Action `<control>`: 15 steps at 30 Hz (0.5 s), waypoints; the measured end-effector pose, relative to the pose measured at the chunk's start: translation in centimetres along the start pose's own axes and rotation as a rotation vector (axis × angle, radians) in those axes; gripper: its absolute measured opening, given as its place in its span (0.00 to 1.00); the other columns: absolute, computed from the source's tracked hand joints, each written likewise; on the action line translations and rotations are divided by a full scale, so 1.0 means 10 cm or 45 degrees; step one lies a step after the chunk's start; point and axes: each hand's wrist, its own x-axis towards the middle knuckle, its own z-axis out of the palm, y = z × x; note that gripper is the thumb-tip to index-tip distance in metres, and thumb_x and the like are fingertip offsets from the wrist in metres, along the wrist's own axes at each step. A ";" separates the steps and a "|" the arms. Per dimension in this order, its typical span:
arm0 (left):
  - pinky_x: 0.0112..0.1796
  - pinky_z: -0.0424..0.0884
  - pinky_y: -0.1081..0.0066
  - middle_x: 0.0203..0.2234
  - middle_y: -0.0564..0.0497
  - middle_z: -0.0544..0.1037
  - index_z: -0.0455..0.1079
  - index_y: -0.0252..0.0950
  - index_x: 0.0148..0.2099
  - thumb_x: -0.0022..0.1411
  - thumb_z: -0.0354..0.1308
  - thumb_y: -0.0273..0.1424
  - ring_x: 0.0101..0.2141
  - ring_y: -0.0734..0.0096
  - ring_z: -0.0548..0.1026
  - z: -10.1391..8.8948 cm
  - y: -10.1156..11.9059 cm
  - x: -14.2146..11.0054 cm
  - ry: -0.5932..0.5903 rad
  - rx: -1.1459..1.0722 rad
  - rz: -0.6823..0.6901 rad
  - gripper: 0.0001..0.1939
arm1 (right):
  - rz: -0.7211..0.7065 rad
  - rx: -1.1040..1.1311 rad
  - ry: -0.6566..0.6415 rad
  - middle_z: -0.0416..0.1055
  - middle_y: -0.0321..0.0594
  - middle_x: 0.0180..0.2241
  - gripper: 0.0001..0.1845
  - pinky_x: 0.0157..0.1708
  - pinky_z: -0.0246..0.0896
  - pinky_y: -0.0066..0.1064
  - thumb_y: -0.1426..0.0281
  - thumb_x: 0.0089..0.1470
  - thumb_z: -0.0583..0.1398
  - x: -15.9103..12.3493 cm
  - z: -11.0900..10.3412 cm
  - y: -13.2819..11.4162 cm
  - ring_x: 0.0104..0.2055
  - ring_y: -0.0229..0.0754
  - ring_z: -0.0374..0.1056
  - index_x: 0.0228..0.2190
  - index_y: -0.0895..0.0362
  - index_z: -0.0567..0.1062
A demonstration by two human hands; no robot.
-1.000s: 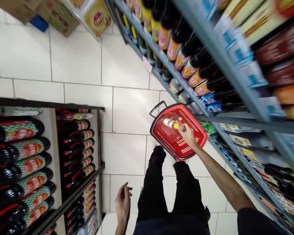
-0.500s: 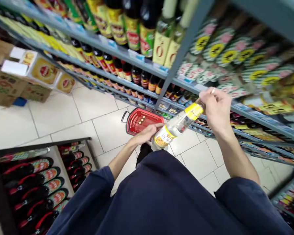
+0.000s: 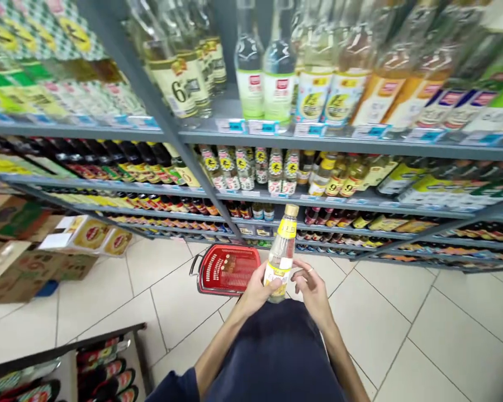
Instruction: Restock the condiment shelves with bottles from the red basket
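Observation:
A clear bottle (image 3: 281,254) with a yellow cap and yellow label stands upright in front of me. My left hand (image 3: 257,287) is wrapped round its lower part. My right hand (image 3: 312,287) sits close beside the bottle's base on the right, fingers curled and a ring showing; it seems to touch the bottle only lightly. A red shopping basket (image 3: 226,269) rests on the tiled floor just beyond my hands, at the foot of the shelving.
Grey shelves (image 3: 318,142) packed with bottles of vinegar, oil and dark sauce run across the view ahead. Cardboard boxes (image 3: 46,245) are stacked on the floor at the left. A low rack of dark bottles (image 3: 104,374) stands at the bottom left.
The bottle came out of the basket, was tilted between both hands, and now stands upright. My right hand slid from the cap down to the base. The view swung up toward the shelves.

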 end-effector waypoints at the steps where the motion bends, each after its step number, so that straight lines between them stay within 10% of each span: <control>1: 0.51 0.73 0.65 0.55 0.40 0.78 0.69 0.35 0.63 0.60 0.69 0.49 0.51 0.57 0.78 0.11 -0.03 0.04 -0.016 0.034 -0.006 0.35 | -0.007 -0.007 0.035 0.76 0.43 0.42 0.27 0.33 0.69 0.31 0.54 0.63 0.63 -0.03 -0.09 0.02 0.38 0.41 0.71 0.58 0.53 0.73; 9: 0.56 0.71 0.61 0.60 0.41 0.75 0.63 0.36 0.68 0.59 0.71 0.44 0.55 0.54 0.75 0.45 -0.02 0.63 -0.197 0.409 0.027 0.40 | -0.121 -0.261 0.206 0.79 0.45 0.47 0.28 0.43 0.75 0.38 0.56 0.55 0.69 0.40 -0.66 -0.23 0.40 0.45 0.76 0.53 0.54 0.72; 15: 0.64 0.65 0.54 0.63 0.39 0.70 0.63 0.39 0.70 0.59 0.71 0.42 0.63 0.51 0.70 0.29 0.32 1.64 -0.247 0.776 0.565 0.40 | -0.540 -0.791 0.245 0.78 0.49 0.47 0.25 0.51 0.74 0.44 0.55 0.54 0.71 1.13 -0.81 -0.90 0.48 0.53 0.75 0.48 0.57 0.77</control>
